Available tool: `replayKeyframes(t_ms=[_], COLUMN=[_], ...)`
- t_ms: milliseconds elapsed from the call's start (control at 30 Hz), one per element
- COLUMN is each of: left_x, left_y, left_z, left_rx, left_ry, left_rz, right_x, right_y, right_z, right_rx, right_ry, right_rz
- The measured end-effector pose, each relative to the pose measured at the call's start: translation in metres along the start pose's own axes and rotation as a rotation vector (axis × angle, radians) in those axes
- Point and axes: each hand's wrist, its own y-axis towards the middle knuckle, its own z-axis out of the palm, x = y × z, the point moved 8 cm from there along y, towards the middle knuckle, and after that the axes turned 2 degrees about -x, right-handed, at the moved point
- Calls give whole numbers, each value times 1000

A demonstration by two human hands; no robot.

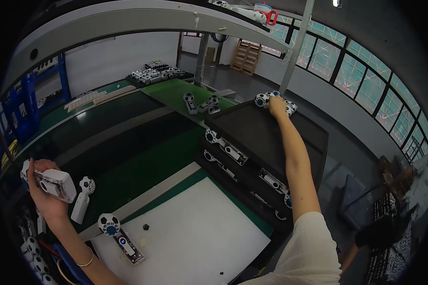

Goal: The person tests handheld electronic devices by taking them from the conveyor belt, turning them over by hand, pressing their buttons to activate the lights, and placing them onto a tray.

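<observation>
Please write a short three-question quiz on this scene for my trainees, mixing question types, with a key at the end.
1. True or false: the left hand is empty.
2. Where is the right hand?
a) At the wooden pallet
b) At the far edge of the top black tray
c) At the blue shelving
3. Fill in the blank: the unit lying on the white mat has a round head patterned like a ____.

Key:
1. False; it holds a white device.
2. b
3. soccer ball
</observation>
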Motion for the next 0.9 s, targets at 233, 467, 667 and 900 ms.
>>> replayKeyframes(t_ms=[233,467,667,900], left_x=[49,126,153,132], left_y=[0,-35,-57,-59], left_z=[1,38,61,72], left_rx=[-66,128,94,403], left_ry=[136,942,1529,1715], left_rz=[-46,-60,148,-90], right_x=[29,230,332,337], right_y=[5,-54,-240,-237], right_z=[-28,-174,-293,-296], right_rx=[-299,-78,664,320], right_ry=[64,832,1214,933], right_rz=[-87,-662,-1081,-1070])
